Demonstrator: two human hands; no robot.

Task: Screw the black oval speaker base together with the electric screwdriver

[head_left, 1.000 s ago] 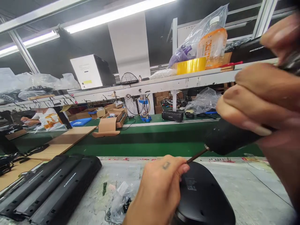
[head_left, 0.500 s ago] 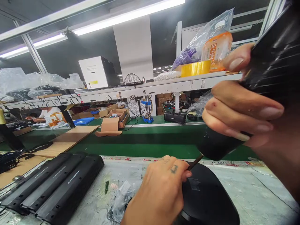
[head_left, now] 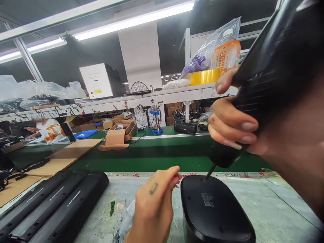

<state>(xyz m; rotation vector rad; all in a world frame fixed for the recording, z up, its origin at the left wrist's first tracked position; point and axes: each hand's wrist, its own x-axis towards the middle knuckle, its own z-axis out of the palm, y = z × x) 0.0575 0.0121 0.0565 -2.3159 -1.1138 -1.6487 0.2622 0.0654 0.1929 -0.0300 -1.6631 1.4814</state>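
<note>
Head view. At the right of the frame the right hand is wrapped tight around a black electric screwdriver, which runs from the upper right corner down toward the lower middle and hides much of the shelf behind it. Its thin bit slants down and touches the far edge of a black oval housing that stands at the bottom centre on the grey worktop. A small pale label sits on the top of the housing.

Just left of the housing, at bottom centre, the left hand is raised with thumb and forefinger pinched together; whether they hold anything is too small to tell. The fingertips are near the housing's left rim but apart from it. A crumpled clear plastic bag lies under that hand.

At the lower left three long black bars lie side by side, slanting across the worktop. Beyond the worktop a green conveyor belt crosses the middle of the frame, with open cardboard boxes and a small black cylinder on its far side. On the shelf at the upper right stand a yellow tape roll and an orange drink bottle inside a clear bag. At the far left another person sits at the line.
</note>
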